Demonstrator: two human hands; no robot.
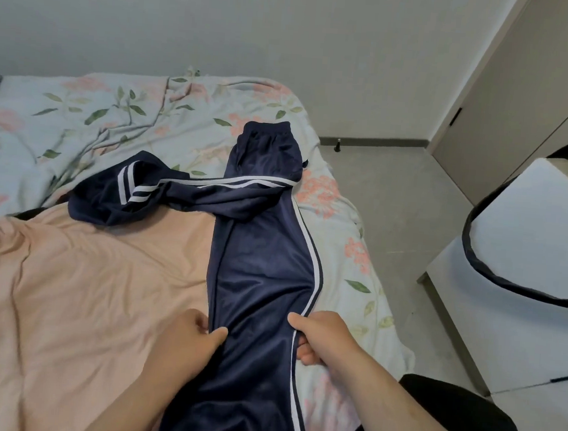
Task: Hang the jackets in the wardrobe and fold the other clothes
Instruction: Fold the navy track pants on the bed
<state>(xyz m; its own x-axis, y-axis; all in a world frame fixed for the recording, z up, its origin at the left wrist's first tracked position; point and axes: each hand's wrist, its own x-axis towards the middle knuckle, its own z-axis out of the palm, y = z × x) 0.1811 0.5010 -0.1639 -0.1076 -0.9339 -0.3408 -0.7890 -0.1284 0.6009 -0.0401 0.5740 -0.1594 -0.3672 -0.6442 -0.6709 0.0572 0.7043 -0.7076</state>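
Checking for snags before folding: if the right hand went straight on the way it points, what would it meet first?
The trousers: the right hand grips their striped edge and points up-left across the leg, so navy cloth comes first, probably then the pink sheet, though depth is unclear.

Bare-armed left hand (pixel 195 332) and right hand (pixel 322 335), black clothing (pixel 456 422)
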